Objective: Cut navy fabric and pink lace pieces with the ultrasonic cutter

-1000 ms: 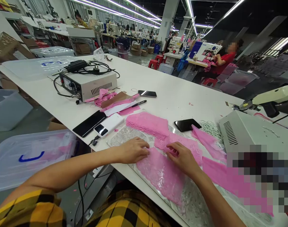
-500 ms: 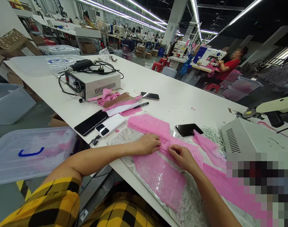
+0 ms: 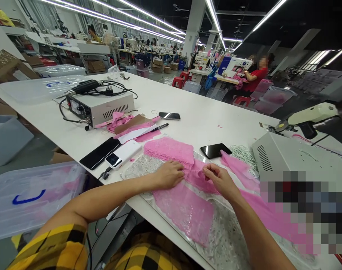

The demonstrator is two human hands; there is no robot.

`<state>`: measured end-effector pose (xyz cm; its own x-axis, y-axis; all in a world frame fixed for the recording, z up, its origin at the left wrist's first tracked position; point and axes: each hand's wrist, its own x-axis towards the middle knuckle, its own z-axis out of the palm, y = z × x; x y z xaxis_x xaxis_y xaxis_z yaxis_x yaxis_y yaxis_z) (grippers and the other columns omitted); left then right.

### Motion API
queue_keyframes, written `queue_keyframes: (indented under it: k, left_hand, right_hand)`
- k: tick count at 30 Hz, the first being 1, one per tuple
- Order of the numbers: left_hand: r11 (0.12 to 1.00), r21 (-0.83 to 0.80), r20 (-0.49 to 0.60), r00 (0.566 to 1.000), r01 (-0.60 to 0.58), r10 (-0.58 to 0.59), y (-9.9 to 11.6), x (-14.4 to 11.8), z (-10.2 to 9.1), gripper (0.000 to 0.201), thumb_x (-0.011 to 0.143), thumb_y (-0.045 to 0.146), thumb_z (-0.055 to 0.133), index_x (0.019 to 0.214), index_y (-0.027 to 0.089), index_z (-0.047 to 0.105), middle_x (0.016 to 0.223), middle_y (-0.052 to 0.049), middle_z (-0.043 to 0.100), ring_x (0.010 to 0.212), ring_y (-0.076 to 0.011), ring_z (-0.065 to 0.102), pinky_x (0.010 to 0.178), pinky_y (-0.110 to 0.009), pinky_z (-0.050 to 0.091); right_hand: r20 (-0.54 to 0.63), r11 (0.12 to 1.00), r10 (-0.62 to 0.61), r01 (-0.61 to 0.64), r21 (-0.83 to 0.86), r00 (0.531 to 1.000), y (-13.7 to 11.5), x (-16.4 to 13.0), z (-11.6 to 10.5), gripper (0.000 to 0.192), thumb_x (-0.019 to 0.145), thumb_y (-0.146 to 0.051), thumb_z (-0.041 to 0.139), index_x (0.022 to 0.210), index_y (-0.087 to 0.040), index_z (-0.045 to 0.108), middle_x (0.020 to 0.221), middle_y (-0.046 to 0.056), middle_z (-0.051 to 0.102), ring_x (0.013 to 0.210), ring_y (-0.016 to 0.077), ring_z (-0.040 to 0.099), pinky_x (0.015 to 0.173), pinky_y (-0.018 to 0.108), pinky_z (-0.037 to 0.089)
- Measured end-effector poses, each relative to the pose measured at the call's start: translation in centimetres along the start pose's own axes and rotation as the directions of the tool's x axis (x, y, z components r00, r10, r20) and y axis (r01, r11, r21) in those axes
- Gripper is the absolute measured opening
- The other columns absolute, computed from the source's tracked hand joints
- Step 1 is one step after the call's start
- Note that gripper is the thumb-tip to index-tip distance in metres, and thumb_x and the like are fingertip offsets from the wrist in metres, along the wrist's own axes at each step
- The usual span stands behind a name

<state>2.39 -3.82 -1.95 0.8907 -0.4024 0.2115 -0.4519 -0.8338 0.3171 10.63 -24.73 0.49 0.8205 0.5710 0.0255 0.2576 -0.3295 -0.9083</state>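
A long strip of pink lace lies across a clear speckled mat on the white table. My left hand presses flat on the lace beside a folded stack of pink lace. My right hand pinches a raised fold of the lace strip between thumb and fingers, a short gap from the left hand. The strip runs on to the right under my right forearm.
A black phone, a white power bank and a dark phone lie near the lace. Grey machine boxes stand at left and right. A clear bin sits below left. A person in red sews in the background.
My left hand slid right and forward along the lace toward the folded stack. My right hand lifted from flat on the lace to pinching a fold. The view shifted slightly.
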Motion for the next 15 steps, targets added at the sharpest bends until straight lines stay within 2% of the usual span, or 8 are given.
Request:
queue_keyframes:
  k: [2, 5, 10, 12, 15]
  left_hand:
    - [0.998, -0.031, -0.004, 0.999, 0.052, -0.052, 0.6, 0.3, -0.2, 0.025, 0.094, 0.027, 0.05, 0.085, 0.015, 0.069, 0.102, -0.012, 0.066, 0.095, -0.0233, 0.059, 0.087, -0.037, 0.042]
    - [0.988, -0.111, 0.012, 0.994, 0.111, -0.111, 2.7, 1.7, -0.1, 0.027, 0.092, 0.04, 0.055, 0.09, 0.017, 0.07, 0.094, -0.008, 0.068, 0.091, -0.022, 0.061, 0.084, -0.034, 0.044]
    - [0.943, -0.211, 0.002, 0.965, 0.258, -0.263, 7.3, 5.5, 1.3, 0.053, 0.079, 0.064, 0.061, 0.104, 0.017, 0.066, 0.098, -0.009, 0.068, 0.089, -0.0249, 0.062, 0.072, -0.033, 0.047]
    - [0.927, -0.227, -0.022, 0.95, 0.299, -0.312, 8.6, 6.9, 1.7, 0.051, 0.082, 0.061, 0.059, 0.104, 0.014, 0.063, 0.1, -0.009, 0.066, 0.087, -0.023, 0.062, 0.069, -0.031, 0.047]
    - [0.927, -0.224, -0.047, 0.947, 0.3, -0.318, 9.9, 8.2, 1.8, 0.027, 0.092, 0.037, 0.049, 0.096, 0.014, 0.061, 0.095, -0.008, 0.065, 0.082, -0.0194, 0.06, 0.067, -0.029, 0.044]
  right_hand:
    - [-0.055, 1.0, 0.0, 0.001, 0.024, 0.998, -0.5, -0.1, -0.8, 0.035, 0.077, -0.052, 0.058, 0.068, -0.019, 0.056, 0.062, 0.0, 0.054, 0.058, 0.0137, 0.052, 0.055, 0.028, 0.046]
    - [-0.147, 0.998, 0.0, 0.009, 0.059, 0.989, -1.1, -0.1, -1.7, 0.035, 0.076, -0.053, 0.061, 0.072, -0.019, 0.057, 0.063, 0.0, 0.055, 0.058, 0.0142, 0.054, 0.055, 0.028, 0.049]
    - [-0.334, 0.992, -0.027, 0.068, 0.111, 0.942, -2.5, -0.1, -2.5, 0.038, 0.072, -0.057, 0.064, 0.073, -0.019, 0.056, 0.059, -0.001, 0.054, 0.054, 0.0136, 0.054, 0.052, 0.029, 0.052]
    - [-0.416, 0.986, -0.04, 0.103, 0.129, 0.908, -3.4, -0.5, -3.0, 0.039, 0.072, -0.058, 0.065, 0.074, -0.019, 0.055, 0.06, -0.001, 0.056, 0.055, 0.0139, 0.056, 0.054, 0.03, 0.054]
    - [-0.552, 0.978, -0.037, 0.143, 0.151, 0.833, -4.2, -2.4, -4.4, 0.041, 0.073, -0.059, 0.063, 0.079, -0.019, 0.056, 0.064, 0.0, 0.06, 0.058, 0.0149, 0.059, 0.058, 0.032, 0.056]
